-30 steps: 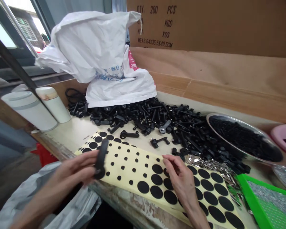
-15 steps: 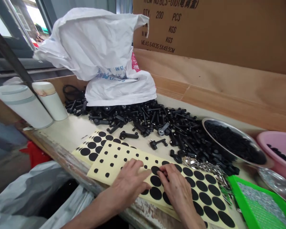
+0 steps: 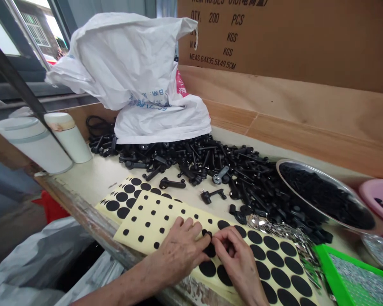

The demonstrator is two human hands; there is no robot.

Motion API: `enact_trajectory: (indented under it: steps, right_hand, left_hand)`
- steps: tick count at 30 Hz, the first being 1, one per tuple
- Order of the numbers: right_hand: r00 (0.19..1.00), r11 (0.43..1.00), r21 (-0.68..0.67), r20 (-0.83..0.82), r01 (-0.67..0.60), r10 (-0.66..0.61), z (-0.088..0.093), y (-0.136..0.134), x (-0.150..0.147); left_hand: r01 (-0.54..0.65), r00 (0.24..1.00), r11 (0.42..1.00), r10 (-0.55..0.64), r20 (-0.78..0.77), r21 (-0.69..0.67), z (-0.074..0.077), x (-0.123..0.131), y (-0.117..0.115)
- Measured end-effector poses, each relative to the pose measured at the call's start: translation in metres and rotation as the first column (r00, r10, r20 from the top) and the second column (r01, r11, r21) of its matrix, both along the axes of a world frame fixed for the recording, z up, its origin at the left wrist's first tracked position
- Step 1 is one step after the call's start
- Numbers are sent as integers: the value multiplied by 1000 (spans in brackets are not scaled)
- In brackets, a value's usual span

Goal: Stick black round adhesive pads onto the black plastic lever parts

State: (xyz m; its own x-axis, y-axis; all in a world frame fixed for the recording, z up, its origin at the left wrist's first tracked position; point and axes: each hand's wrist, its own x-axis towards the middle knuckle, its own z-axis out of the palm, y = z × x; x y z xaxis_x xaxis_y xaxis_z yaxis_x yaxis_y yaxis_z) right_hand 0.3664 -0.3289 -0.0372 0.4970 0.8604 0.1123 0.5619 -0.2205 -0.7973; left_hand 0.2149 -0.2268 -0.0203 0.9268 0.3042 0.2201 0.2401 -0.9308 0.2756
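Note:
A cream sheet [image 3: 175,212] of black round stickers lies across the front of the table. Large black discs fill its right part; its left part shows only small black dots. My left hand [image 3: 180,246] rests on the sheet with its fingers spread, index fingertip against a black round sticker [image 3: 210,250]. Just beside it, my right hand [image 3: 238,257] has thumb and forefinger pinched at that sticker's upper edge. The fingertips partly cover the sticker, so how far it is lifted is hidden. Another sheet of discs [image 3: 121,196] sticks out underneath at the left.
Black plastic lever-like parts [image 3: 194,159] are heaped behind the sheets, below a white woven sack [image 3: 130,63]. At right are a metal bowl [image 3: 325,191] of black pieces, a pink basin [image 3: 375,195], a green tray [image 3: 341,272] and small metal pieces [image 3: 274,225]. White bottles [image 3: 35,144] stand left.
My two hands have come together at one disc, the left index fingertip moving right to meet the right hand's pinch. The camera view has shifted slightly.

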Motion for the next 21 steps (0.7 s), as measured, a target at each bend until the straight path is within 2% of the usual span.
enact_trajectory:
  steps: [2, 5, 9, 11, 14, 16, 18, 21]
  right_hand:
    - [989, 999, 35, -147, -15, 20, 4, 0, 6]
    - [951, 999, 47, -308, -21, 35, 11, 0, 13]
    - [908, 998, 53, -413, -43, 62, 14, -2, 14]
    - [875, 998, 70, -484, 7, 28, 10, -2, 15]
    - [785, 980, 74, -611, 184, -101, 4, -2, 15]
    - [755, 974, 51, -642, 220, -137, 4, -2, 14]
    - [772, 982, 32, -623, 185, -125, 8, -1, 12]
    - [805, 984, 50, -582, 171, -110, 12, 1, 10]
  left_hand:
    - [-60, 997, 986, 67, 37, -157, 4, -3, 1]
    - [-177, 968, 876, 236, 79, -448, 10, -2, 5]
    - [-133, 950, 736, 286, 127, -663, 16, 10, 11]
    - [-146, 928, 637, 353, 118, -757, 17, 16, 14]
    - [-156, 884, 434, 462, 71, -887, 18, 20, 17]
    - [-141, 869, 343, 493, 50, -929, 20, 22, 18]
    - [-131, 869, 329, 492, 51, -935, 21, 24, 17]
    - [-128, 877, 359, 475, 63, -925, 23, 28, 14]
